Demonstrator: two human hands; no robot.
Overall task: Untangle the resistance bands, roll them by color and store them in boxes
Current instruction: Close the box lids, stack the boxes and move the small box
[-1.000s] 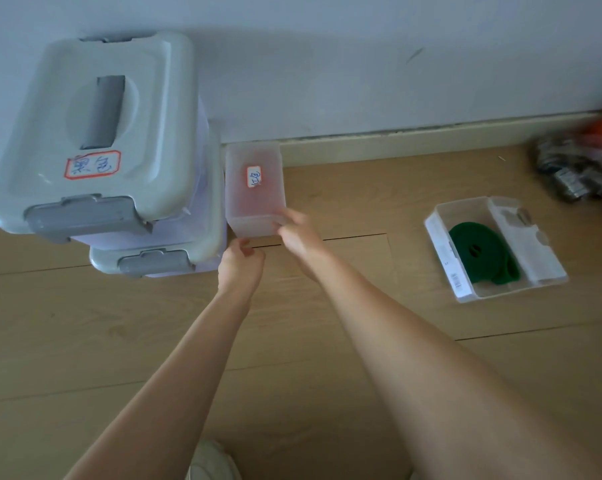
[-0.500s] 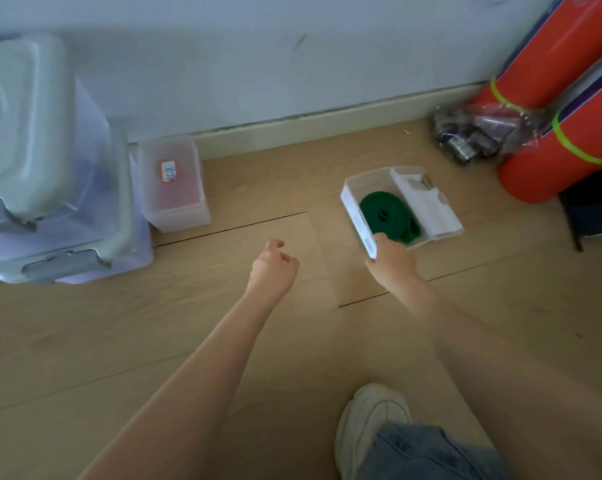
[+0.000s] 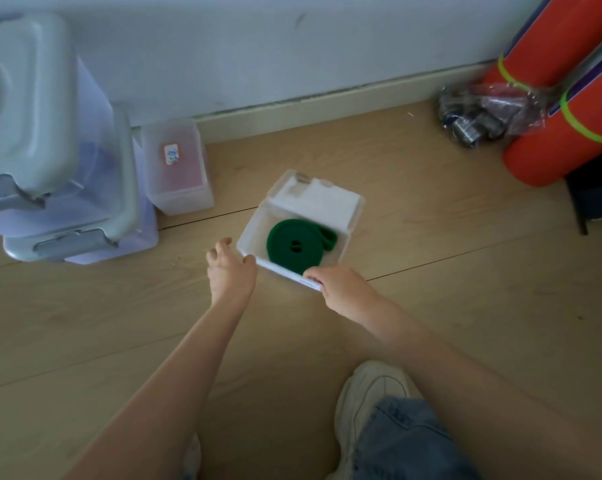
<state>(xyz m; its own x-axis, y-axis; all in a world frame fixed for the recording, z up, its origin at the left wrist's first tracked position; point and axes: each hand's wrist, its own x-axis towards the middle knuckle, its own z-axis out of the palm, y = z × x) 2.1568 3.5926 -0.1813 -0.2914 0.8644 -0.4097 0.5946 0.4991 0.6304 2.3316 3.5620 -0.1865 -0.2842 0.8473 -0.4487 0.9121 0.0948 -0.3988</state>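
While both hands (image 3: 275,278) hold its box (image 3: 258,233), green band (image 3: 297,244) lies inside.

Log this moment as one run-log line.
stage: green box handling | right hand: grips near rim of open clear box | left hand: touches its near corner | rolled green band: inside | lid: open

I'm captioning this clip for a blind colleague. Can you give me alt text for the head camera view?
On a wooden floor, a person's right hand grips the near edge of an open clear box holding a rolled green band, while the left hand touches its corner. A closed labelled box sits beside stacked storage bins by the wall.
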